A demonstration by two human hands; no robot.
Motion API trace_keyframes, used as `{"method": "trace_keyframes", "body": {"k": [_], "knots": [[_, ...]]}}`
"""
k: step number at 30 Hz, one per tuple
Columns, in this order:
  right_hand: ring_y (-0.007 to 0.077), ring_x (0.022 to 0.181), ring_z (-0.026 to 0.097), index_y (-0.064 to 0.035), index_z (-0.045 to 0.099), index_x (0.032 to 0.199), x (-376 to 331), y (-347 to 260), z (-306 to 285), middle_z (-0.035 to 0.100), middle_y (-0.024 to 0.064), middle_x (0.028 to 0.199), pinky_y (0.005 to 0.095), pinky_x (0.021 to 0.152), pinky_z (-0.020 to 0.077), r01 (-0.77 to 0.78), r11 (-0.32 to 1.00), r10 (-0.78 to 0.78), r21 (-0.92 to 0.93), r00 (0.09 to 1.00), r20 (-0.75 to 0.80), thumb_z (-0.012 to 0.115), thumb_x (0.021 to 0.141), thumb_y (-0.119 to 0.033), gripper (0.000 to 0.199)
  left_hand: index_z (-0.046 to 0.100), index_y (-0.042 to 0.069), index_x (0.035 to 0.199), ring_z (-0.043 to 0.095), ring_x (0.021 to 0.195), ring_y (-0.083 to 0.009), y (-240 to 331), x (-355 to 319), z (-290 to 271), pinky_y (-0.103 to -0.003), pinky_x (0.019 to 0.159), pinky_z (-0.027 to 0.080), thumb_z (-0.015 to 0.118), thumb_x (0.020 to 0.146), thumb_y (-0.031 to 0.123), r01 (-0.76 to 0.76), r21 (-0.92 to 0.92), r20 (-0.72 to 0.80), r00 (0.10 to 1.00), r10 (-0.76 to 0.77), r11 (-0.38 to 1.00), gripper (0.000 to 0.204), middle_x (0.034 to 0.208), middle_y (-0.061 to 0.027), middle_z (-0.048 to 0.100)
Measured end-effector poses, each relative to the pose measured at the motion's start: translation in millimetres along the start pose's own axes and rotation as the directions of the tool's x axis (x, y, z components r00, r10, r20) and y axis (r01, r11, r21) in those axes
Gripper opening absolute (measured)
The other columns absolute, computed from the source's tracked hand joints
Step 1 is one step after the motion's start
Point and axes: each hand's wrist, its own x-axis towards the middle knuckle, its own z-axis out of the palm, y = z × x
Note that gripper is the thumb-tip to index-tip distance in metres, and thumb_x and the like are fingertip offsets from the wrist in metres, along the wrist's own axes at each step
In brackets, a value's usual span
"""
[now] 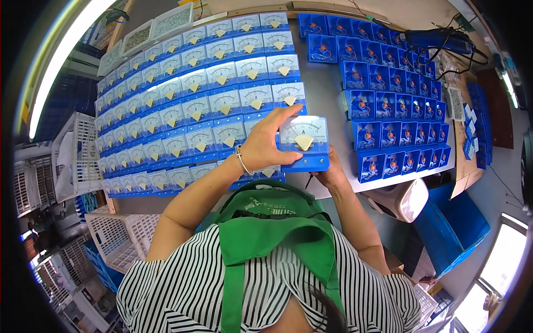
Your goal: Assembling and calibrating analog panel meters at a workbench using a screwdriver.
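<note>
In front of my chest I hold an analog panel meter [304,136] with a blue base, a clear front, a printed scale and a cream fan-shaped piece. My left hand [265,141] grips it from the left, thumb low on the front and fingers along the upper edge. Close behind its lower right corner is my right hand [332,171], curled, its fingers partly hidden by the meter. A thin dark tip [309,181] shows beside those fingers; what it belongs to is unclear. Rows of similar meters [194,106] cover the table to the left.
Rows of open blue housings [387,104] with orange parts and wires stand on the right. Trays of small metal parts [172,21] sit at the far left. A blue power-tool-like object with black cables [438,40] lies far right. A blue bin [452,230] is at lower right.
</note>
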Motion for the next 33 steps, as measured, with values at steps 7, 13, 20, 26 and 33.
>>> {"method": "trace_keyframes", "body": {"k": [7,13,20,26,33], "knots": [[0.007,0.045,0.053,-0.0044,0.066,0.09,-4,-1,7,0.065,0.0024,0.068,0.02,0.039,0.0396,-0.057,0.992,0.052,0.114,0.998,0.044,0.065,0.082,-0.006,0.009,0.042,0.01,0.14,0.053,0.114,-0.0246,5,-3,-6,-0.035,0.099,0.04,0.08,0.061,0.024,0.056,-0.08,0.046,0.998,-0.053,0.995,0.089,0.123,-0.0127,0.054],[0.0083,0.053,0.06,-0.0072,0.068,0.093,-3,6,8,0.068,0.003,0.074,0.0195,0.042,0.0448,-0.018,0.994,0.009,0.105,0.997,0.083,0.064,0.084,-0.008,0.009,0.042,0.009,0.14,0.052,0.115,-0.024,4,-7,-8,-0.035,0.1,0.04,0.079,0.061,0.024,0.036,-0.081,0.031,0.999,-0.034,0.996,0.089,0.124,-0.0123,0.053],[0.0094,0.065,0.063,-0.01,0.068,0.093,1,20,11,0.069,0.0022,0.083,0.0213,0.05,0.0488,0.093,0.978,-0.095,0.185,0.995,0.001,0.063,0.086,-0.007,0.01,0.041,0.01,0.141,0.051,0.116,-0.0237,4,-8,-6,-0.035,0.101,0.04,0.08,0.061,0.023,0.105,-0.136,0.004,0.994,-0.105,0.985,0.09,0.126,-0.0124,0.051],[0.0079,0.07,0.062,-0.0093,0.069,0.093,-4,16,25,0.069,0.0011,0.086,0.0218,0.056,0.0488,0.195,0.97,-0.197,0.144,0.98,0.004,0.067,0.084,-0.009,0.009,0.041,0.01,0.141,0.051,0.117,-0.0238,-1,-7,-6,-0.034,0.101,0.039,0.08,0.06,0.022,0.128,-0.149,0.005,0.992,-0.129,0.98,0.091,0.127,-0.0127,0.05],[0.0213,0.102,0.063,-0.0018,0.053,0.123,6,37,-7,0.062,0.0098,0.115,0.0386,0.09,0.0519,0.171,0.981,-0.179,0.09,0.98,0.09,0.069,0.083,-0.046,0.062,0.041,0.01,0.141,0.05,0.117,-0.0232,-4,-7,-6,-0.034,0.103,0.038,0.08,0.06,0.02,0.145,-0.187,0.003,0.989,-0.147,0.972,0.09,0.127,-0.0118,0.05]]}}
